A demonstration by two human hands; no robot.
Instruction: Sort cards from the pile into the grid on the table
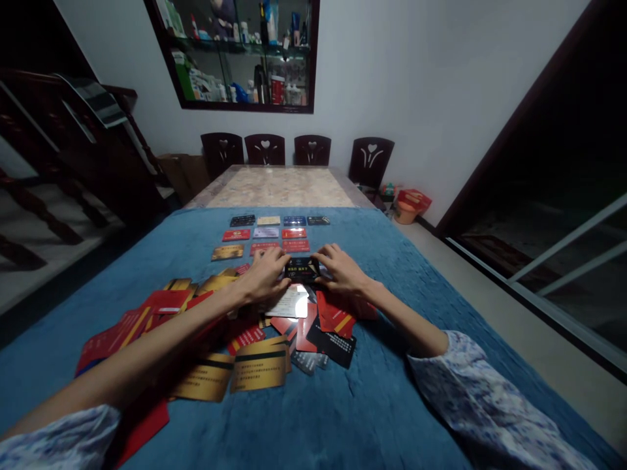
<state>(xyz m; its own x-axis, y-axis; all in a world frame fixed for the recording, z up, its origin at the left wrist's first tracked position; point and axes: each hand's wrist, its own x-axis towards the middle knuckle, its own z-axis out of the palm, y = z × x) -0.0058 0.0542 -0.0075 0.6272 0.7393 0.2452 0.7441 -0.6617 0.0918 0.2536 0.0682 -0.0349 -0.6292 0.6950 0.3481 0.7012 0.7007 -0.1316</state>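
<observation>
Both hands meet over one black card with gold lettering [302, 268] on a blue cloth [382, 391]. My left hand [265, 275] pinches its left edge and my right hand [339, 269] pinches its right edge, fingers curled. Beyond the card, three rows of cards [274, 233] lie face up, red, black, blue, white and gold. Nearer me sprawls a loose pile of cards [235, 339], mostly red, gold and black, partly hidden under my forearms.
The blue cloth covers the near part of a long marble-topped table [279, 186]. Several dark chairs [313, 149] stand at its far end under a glass wall cabinet [245, 52]. A staircase rises at left, a red basket [411, 203] sits on the floor at right.
</observation>
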